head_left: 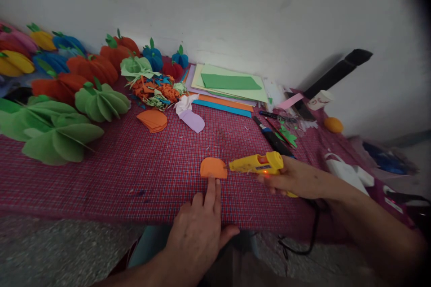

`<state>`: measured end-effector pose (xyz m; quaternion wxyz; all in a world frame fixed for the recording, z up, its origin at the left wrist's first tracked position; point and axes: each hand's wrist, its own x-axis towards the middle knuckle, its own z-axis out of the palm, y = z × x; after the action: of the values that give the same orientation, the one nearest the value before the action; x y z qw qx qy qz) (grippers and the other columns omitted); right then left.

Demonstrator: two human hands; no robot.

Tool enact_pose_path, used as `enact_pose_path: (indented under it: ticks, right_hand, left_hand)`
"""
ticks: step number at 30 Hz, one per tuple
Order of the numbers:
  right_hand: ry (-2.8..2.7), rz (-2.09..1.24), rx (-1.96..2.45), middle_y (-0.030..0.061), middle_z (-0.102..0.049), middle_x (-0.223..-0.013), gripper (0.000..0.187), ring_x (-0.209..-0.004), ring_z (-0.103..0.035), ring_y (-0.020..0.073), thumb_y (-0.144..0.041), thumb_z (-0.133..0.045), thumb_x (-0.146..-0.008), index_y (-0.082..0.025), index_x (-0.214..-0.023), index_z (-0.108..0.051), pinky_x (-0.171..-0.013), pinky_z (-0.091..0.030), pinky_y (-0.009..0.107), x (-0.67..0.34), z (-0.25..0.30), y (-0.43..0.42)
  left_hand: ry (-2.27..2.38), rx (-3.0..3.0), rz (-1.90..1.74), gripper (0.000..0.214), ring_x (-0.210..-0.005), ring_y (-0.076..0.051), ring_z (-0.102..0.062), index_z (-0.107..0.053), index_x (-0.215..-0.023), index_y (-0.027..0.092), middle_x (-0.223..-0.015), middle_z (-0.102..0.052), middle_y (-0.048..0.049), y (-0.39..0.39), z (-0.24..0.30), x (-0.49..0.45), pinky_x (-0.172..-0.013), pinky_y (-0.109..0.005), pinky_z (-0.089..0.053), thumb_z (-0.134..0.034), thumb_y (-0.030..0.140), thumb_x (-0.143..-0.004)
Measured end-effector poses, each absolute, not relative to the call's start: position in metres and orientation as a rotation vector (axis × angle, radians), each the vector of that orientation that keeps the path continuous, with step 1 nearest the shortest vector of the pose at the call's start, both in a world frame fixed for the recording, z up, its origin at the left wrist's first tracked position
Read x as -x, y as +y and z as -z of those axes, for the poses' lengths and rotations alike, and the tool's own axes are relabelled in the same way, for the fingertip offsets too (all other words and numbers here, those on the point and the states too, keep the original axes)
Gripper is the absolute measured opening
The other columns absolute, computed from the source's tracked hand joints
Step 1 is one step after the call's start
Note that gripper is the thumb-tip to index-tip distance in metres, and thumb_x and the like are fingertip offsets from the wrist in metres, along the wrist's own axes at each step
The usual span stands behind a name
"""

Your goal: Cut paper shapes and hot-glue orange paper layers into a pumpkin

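Observation:
A half-round piece of orange paper (213,168) lies on the checked cloth in front of me. Two outstretched fingers of my left hand (198,219) press on its lower edge, with the thumb held apart. Wrapped around the handle of a yellow hot glue gun (256,163) is my right hand (299,179). The gun's nozzle points left and is at the right edge of the orange paper; whether it touches, I cannot tell. A small orange light glows on the gun's body. Farther off lie a stack of orange paper pieces (153,120) and a lilac paper piece (192,121).
Several paper pumpkins (101,101) crowd the left side. Behind are a pile of paper scraps (156,89) and stacked paper sheets (232,81). To the right lie a dark-handled tool (272,138), a paper cup (320,99) and an orange ball-like object (333,124). A dark cord (314,228) hangs over the front edge.

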<state>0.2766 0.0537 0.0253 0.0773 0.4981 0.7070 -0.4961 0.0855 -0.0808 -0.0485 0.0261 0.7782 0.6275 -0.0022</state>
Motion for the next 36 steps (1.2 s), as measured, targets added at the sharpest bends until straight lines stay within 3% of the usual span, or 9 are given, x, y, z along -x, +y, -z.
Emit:
enact_pose_path:
  ticks: [10,17,27,36]
  right_hand:
    - [2.149,1.407,-1.496,-0.0014,-0.055,-0.059,0.03,-0.043,-0.045,0.0054,-0.043,-0.052,-0.08,-0.014,-0.084,-0.057,-0.036,-0.036,0.015,-0.268,-0.024,0.062]
    - [2.177,1.471,-1.462,-0.002,-0.054,-0.058,0.02,-0.044,-0.047,0.0056,-0.035,-0.056,-0.078,-0.015,-0.077,-0.056,-0.037,-0.038,0.014,-0.265,-0.022,0.067]
    - [2.178,1.483,-1.429,-0.002,-0.054,-0.059,0.029,-0.043,-0.045,0.0051,-0.041,-0.054,-0.08,-0.015,-0.091,-0.056,-0.035,-0.036,0.013,-0.255,-0.023,0.069]
    - [2.235,1.447,-1.357,-0.0016,-0.056,-0.059,0.03,-0.044,-0.047,0.0061,-0.043,-0.053,-0.08,-0.015,-0.088,-0.059,-0.037,-0.038,0.015,-0.246,-0.022,0.072]
  left_hand:
    - [1.933,-2.386,-0.023,0.075,-0.074,-0.022,-0.059,-0.04,-0.134,0.009,-0.135,-0.046,-0.0185,-0.081,0.048,-0.086,-0.054,-0.035,-0.053,-0.046,0.058,-0.079]
    - [1.928,-2.382,0.007,0.074,-0.074,-0.021,-0.059,-0.04,-0.135,0.011,-0.137,-0.044,-0.0172,-0.081,0.045,-0.086,-0.054,-0.034,-0.053,-0.046,0.059,-0.079]
    - [1.921,-2.395,-0.007,0.071,-0.074,-0.023,-0.058,-0.043,-0.133,0.012,-0.137,-0.043,-0.0177,-0.081,0.045,-0.085,-0.053,-0.036,-0.052,-0.045,0.058,-0.08]
    - [1.924,-2.425,-0.026,0.076,-0.073,-0.022,-0.057,-0.041,-0.134,0.009,-0.137,-0.042,-0.0196,-0.082,0.048,-0.085,-0.051,-0.035,-0.05,-0.045,0.06,-0.078]
